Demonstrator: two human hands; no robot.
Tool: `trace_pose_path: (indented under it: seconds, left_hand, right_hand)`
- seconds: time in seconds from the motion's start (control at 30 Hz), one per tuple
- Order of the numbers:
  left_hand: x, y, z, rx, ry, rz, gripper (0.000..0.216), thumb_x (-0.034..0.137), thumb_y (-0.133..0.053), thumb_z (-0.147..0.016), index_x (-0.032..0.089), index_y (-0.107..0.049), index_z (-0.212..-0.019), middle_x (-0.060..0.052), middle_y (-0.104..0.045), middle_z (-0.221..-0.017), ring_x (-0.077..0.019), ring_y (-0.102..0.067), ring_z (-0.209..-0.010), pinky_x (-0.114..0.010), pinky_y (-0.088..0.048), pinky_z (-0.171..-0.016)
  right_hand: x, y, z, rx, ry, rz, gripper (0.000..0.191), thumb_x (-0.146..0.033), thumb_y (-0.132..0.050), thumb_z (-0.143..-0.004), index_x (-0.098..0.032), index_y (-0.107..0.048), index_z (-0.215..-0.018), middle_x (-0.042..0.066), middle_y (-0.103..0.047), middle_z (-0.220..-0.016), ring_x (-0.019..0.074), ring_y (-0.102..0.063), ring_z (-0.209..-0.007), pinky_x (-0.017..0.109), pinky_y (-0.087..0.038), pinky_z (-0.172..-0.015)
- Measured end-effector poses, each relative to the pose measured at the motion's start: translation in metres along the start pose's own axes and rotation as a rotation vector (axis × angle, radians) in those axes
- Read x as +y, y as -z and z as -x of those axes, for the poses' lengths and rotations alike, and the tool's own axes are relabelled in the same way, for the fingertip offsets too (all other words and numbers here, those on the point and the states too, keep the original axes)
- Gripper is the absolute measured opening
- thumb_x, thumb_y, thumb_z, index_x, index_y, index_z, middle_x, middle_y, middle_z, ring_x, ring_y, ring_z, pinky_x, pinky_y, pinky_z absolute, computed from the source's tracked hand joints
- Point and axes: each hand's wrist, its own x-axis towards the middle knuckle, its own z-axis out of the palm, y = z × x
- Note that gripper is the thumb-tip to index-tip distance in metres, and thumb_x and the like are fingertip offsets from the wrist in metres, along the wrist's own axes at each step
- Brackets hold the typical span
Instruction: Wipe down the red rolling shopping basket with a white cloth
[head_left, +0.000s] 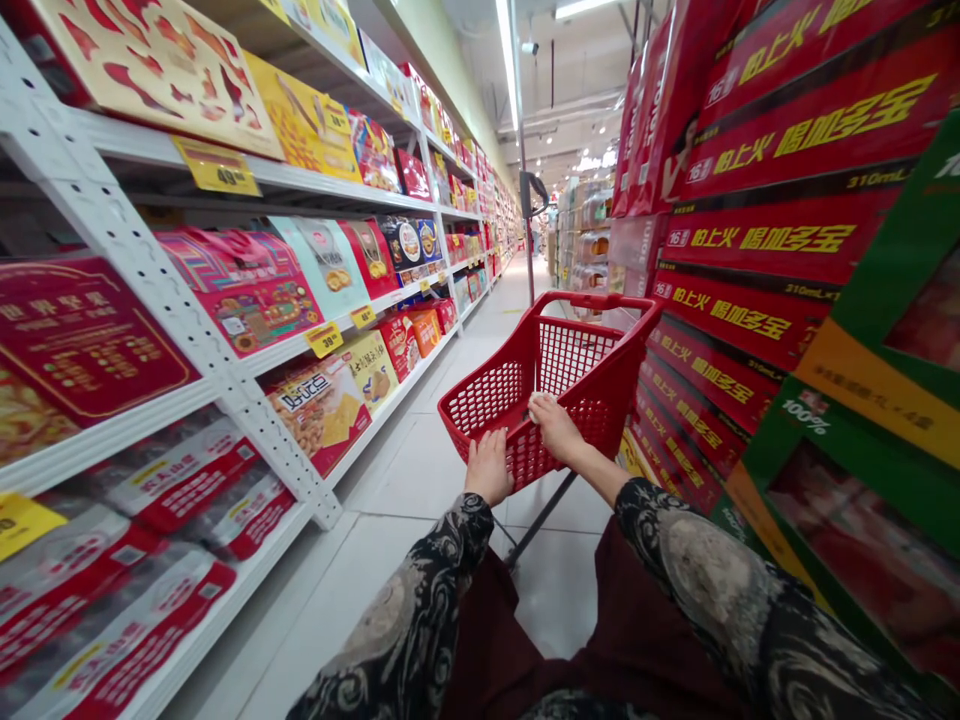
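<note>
Red cart (487, 390) at 12 o'clock, shelf (285, 352) at 10, boxes (780, 240) at 2. Left hand (491, 468): fingers gripping cart's near side. Right hand (556, 428): fingers curled there, can't tell on what.

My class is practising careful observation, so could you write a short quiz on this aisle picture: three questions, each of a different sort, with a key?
1. At which part of the cart are the left hand and right hand?
A) its far bar
B) its near end
C) its underside

2. True or false: in the picture, the white rack stands to the left of the cart.

3. Fill in the missing word: the large lettering on the stacked red cartons is ____.

Key: 1. B; 2. True; 3. yellow.
</note>
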Motion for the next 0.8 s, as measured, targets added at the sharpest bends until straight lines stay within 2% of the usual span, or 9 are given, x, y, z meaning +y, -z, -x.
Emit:
trace_pose_path:
  seconds: [0.1, 0.27, 0.37, 0.43, 0.57, 0.67, 0.8]
  left_hand:
    - [0.005, 0.004, -0.001, -0.037, -0.012, 0.027, 0.079, 0.023, -0.05, -0.066, 0.008, -0.021, -0.139, -0.012, -0.033, -0.143, -0.0241, -0.025, -0.133, -0.046, -0.015, -0.112]
    - [0.019, 0.005, -0.005, -0.081, -0.042, 0.06, 0.083, 0.029, -0.052, -0.067, 0.008, -0.018, -0.139, -0.013, -0.027, -0.146, -0.0254, -0.021, -0.135, -0.047, -0.013, -0.111]
    - [0.024, 0.004, -0.009, -0.099, -0.073, 0.085, 0.08, 0.03, -0.052, -0.068, 0.01, -0.019, -0.139, -0.012, -0.027, -0.146, -0.0244, -0.02, -0.135, -0.046, -0.012, -0.112]
    - [0.019, 0.002, -0.009, -0.086, -0.044, 0.088, 0.079, 0.027, -0.052, -0.068, 0.011, -0.021, -0.138, -0.011, -0.026, -0.147, -0.0237, -0.018, -0.136, -0.044, -0.012, -0.112]
    - [-0.011, -0.003, -0.001, -0.015, 0.209, 0.052, 0.076, 0.022, -0.049, -0.07, 0.012, -0.019, -0.139, -0.011, -0.015, -0.151, -0.0265, -0.012, -0.138, -0.046, -0.018, -0.11]
    - [-0.025, -0.007, 0.004, -0.037, 0.184, 0.013, 0.075, 0.021, -0.047, -0.072, 0.014, -0.016, -0.141, -0.01, -0.011, -0.152, -0.0261, -0.012, -0.138, -0.047, -0.021, -0.108]
    - [-0.014, -0.01, 0.004, -0.047, 0.124, -0.02, 0.076, 0.025, -0.048, -0.074, 0.011, -0.015, -0.141, -0.013, -0.01, -0.151, -0.0271, -0.009, -0.138, -0.049, -0.019, -0.109]
  right_hand:
    - [-0.002, -0.007, 0.001, 0.019, -0.005, -0.057, 0.044, -0.002, -0.034, -0.079, -0.012, -0.054, -0.117, 0.013, -0.05, -0.127, 0.0207, -0.036, -0.123, 0.041, -0.035, -0.1]
    - [-0.008, -0.005, 0.006, -0.016, 0.099, -0.118, 0.042, -0.003, -0.036, -0.079, -0.015, -0.056, -0.114, 0.011, -0.055, -0.121, 0.0184, -0.041, -0.119, 0.039, -0.034, -0.1]
    - [-0.017, -0.004, 0.011, -0.037, 0.098, -0.111, 0.038, -0.006, -0.039, -0.081, -0.015, -0.057, -0.113, 0.012, -0.054, -0.123, 0.02, -0.041, -0.12, 0.04, -0.036, -0.099]
    - [-0.017, -0.003, 0.015, -0.024, 0.077, -0.099, 0.038, -0.007, -0.039, -0.081, -0.015, -0.058, -0.113, 0.012, -0.054, -0.124, 0.0213, -0.041, -0.121, 0.041, -0.036, -0.098]
    - [-0.005, -0.003, 0.02, 0.005, 0.084, -0.107, 0.041, -0.004, -0.038, -0.08, -0.017, -0.057, -0.114, 0.01, -0.055, -0.123, 0.0206, -0.041, -0.121, 0.041, -0.038, -0.097]
    - [0.007, -0.002, 0.022, 0.042, 0.078, -0.123, 0.043, -0.003, -0.035, -0.08, -0.016, -0.057, -0.114, 0.01, -0.055, -0.124, 0.0198, -0.04, -0.122, 0.041, -0.037, -0.098]
    - [0.017, 0.005, 0.024, 0.079, 0.04, -0.098, 0.043, -0.003, -0.033, -0.08, -0.012, -0.058, -0.113, 0.013, -0.056, -0.121, 0.0208, -0.041, -0.122, 0.041, -0.036, -0.1]
